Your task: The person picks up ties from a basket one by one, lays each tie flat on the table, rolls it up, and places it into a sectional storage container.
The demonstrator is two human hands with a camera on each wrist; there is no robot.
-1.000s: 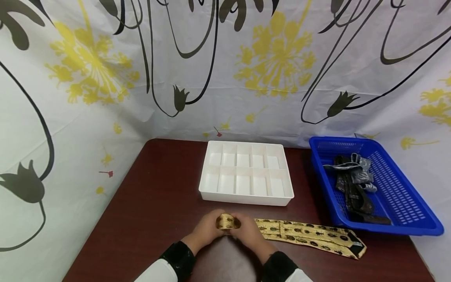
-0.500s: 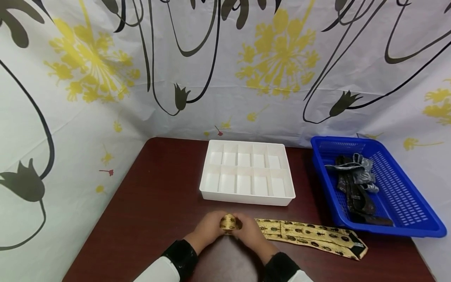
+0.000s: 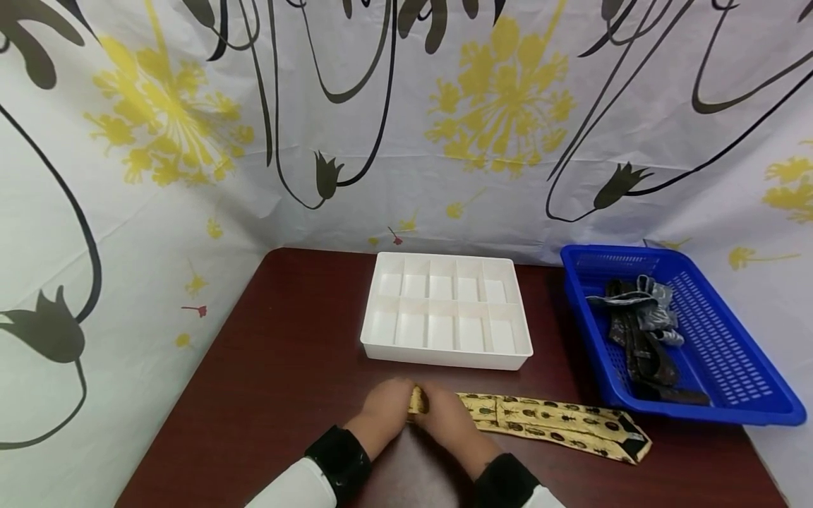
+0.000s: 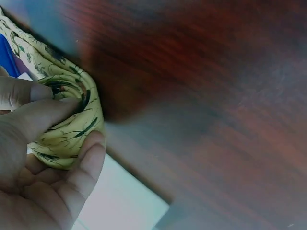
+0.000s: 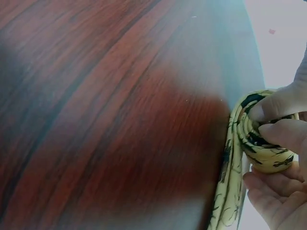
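A yellow necktie [image 3: 552,420] with dark insect prints lies along the table, its wide pointed end to the right. Its other end is wound into a roll [image 4: 86,127], which both hands hold between them. My left hand [image 3: 389,403] grips the roll from the left, thumb pressed into the coil and fingers curled under it. From the other side my right hand [image 3: 444,416] pinches it, thumb on the coiled layers. In the right wrist view the roll [image 5: 268,160] shows several tight layers, with the flat strip leading away. In the head view the hands hide most of the roll.
Beyond the hands stands a white box [image 3: 444,358] with two rows of compartments. A blue plastic basket [image 3: 730,353] at the right holds dark and grey rolled strips [image 3: 641,346]. The dark red table [image 3: 273,395] meets a patterned cloth [image 3: 406,141] behind.
My left hand has turned further over the roll and moved slightly right, covering more of it. The tie's wide end has slid a little to the left.
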